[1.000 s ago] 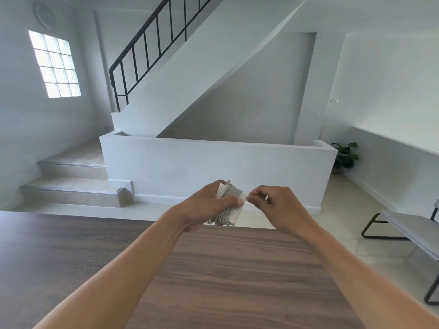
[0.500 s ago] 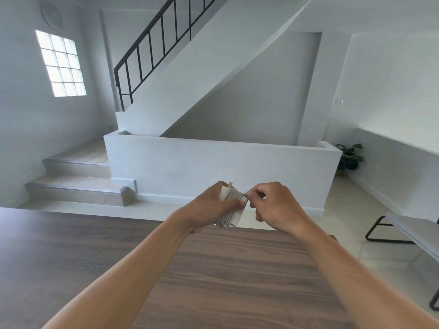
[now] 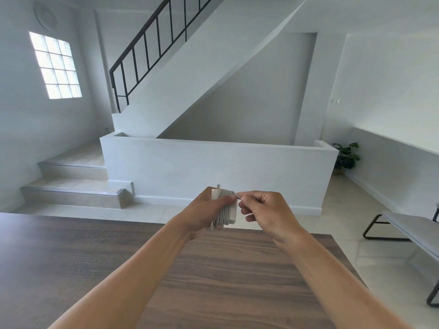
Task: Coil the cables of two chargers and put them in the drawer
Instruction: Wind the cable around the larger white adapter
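A white charger block (image 3: 228, 210) with its grey-white cable wound round it several times is held up over the far edge of the wooden table (image 3: 95, 257). My left hand (image 3: 204, 211) grips the block from the left, thumb across the windings. My right hand (image 3: 268, 210) pinches the free cable end at the block's upper right corner. A metal prong sticks up from the block's top. No second charger and no drawer are in view.
Beyond the table lie a tiled floor, a low white wall (image 3: 213, 172), steps and a staircase with a black railing. A bench with black legs (image 3: 408, 231) stands at the right, a potted plant (image 3: 345, 157) in the far corner.
My right hand has shifted a little along the block's upper corner while still pinching the cable end. My left hand keeps its hold on the block. The camera view has drifted slightly.
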Available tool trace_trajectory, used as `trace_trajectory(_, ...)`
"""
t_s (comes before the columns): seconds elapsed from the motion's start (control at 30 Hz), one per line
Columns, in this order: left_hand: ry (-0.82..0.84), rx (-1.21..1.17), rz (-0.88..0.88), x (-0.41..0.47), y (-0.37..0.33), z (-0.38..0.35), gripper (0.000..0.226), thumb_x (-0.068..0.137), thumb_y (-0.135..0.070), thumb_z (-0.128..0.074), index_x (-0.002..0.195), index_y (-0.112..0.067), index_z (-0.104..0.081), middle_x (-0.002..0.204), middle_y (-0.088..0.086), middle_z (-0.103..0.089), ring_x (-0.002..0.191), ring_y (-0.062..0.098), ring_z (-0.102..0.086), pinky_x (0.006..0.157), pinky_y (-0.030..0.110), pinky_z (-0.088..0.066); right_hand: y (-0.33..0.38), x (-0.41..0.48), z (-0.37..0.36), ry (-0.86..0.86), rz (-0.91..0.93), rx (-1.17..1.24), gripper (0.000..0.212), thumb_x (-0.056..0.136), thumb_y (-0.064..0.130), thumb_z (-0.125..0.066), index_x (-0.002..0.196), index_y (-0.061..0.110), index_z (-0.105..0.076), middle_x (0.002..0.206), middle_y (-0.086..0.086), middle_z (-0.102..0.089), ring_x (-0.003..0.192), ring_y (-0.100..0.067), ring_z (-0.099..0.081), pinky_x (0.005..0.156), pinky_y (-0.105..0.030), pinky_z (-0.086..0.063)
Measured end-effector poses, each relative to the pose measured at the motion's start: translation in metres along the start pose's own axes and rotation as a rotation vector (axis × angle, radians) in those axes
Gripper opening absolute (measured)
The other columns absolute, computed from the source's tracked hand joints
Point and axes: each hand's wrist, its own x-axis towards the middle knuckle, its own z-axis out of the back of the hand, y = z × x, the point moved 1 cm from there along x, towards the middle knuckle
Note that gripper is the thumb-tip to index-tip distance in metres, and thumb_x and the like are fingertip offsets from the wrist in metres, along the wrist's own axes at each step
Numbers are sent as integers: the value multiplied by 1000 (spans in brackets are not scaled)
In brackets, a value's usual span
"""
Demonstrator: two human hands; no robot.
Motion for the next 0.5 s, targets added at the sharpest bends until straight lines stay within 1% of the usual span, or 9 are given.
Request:
trace_trajectory(0.1,-7,-109,59,1,-3,-2,13,94,-26,-58,95,-14,-64,80,7,-61,61,19,-59,53,28,-38,-4,-2,0,23,-1,-47,16,93,18,-60,85,19,-74,78,-1,-71,70,-8,-65,70,-27,-54)
trace_trajectory(0.13,-12,-131,80,2,-4,-3,15,93,-27,-57,96,-14,-64,78,7,-61,59,19,-59,51,26,-38,-5,-3,0,22,8,-74,14,92,20,-61,88,18,-74,81,-3,-72,71,-11,-66,72,-30,-55)
trace_trajectory(0.2,-39,-154,108,3,-3,-4,24,91,-30,-59,106,-11,-62,79,7,-61,59,21,-59,49,26,-39,-7,-3,1,8,41,-149,13,92,22,-61,92,19,-74,82,-1,-72,73,-15,-68,74,-33,-55)
trace_trajectory(0.23,-45,-145,112,3,-3,-5,28,90,-31,-61,109,-11,-61,81,7,-61,59,21,-59,49,26,-39,-8,-3,2,-3,65,-204,13,92,24,-61,92,21,-74,81,3,-72,72,-12,-68,71,-29,-54)
trace_trajectory(0.27,-43,-130,107,3,-3,-5,27,90,-32,-62,108,-12,-61,81,7,-61,60,20,-60,49,26,-40,-8,-4,3,-15,92,-263,13,92,25,-61,92,22,-74,78,7,-70,68,-8,-66,66,-21,-52)
trace_trajectory(0.3,-35,-118,95,3,-3,-6,24,90,-32,-62,105,-13,-61,80,6,-61,60,20,-60,50,26,-40,-9,-5,4,-26,121,-314,13,91,26,-62,91,22,-74,75,9,-69,64,-3,-62,59,-12,-47)
trace_trajectory(0.33,-26,-113,85,2,-3,-7,20,90,-30,-62,101,-14,-61,79,6,-62,59,20,-60,51,26,-39,-10,-5,4,-33,151,-346,12,90,25,-63,91,21,-74,73,10,-68,60,0,-59,55,-9,-42)
trace_trajectory(0.4,-8,-108,73,2,-3,-9,14,91,-29,-63,93,-15,-62,76,6,-62,60,21,-61,51,26,-38,-12,-6,3,-47,200,-378,10,89,24,-64,89,20,-73,75,8,-69,58,1,-56,54,-9,-39)
trace_trajectory(0.5,35,-74,47,3,-1,-13,19,88,-33,-66,87,-15,-62,78,8,-62,63,21,-61,51,25,-38,-14,-11,0,-67,261,-438,9,89,24,-64,91,19,-72,81,6,-69,72,-3,-60,63,-13,-43)
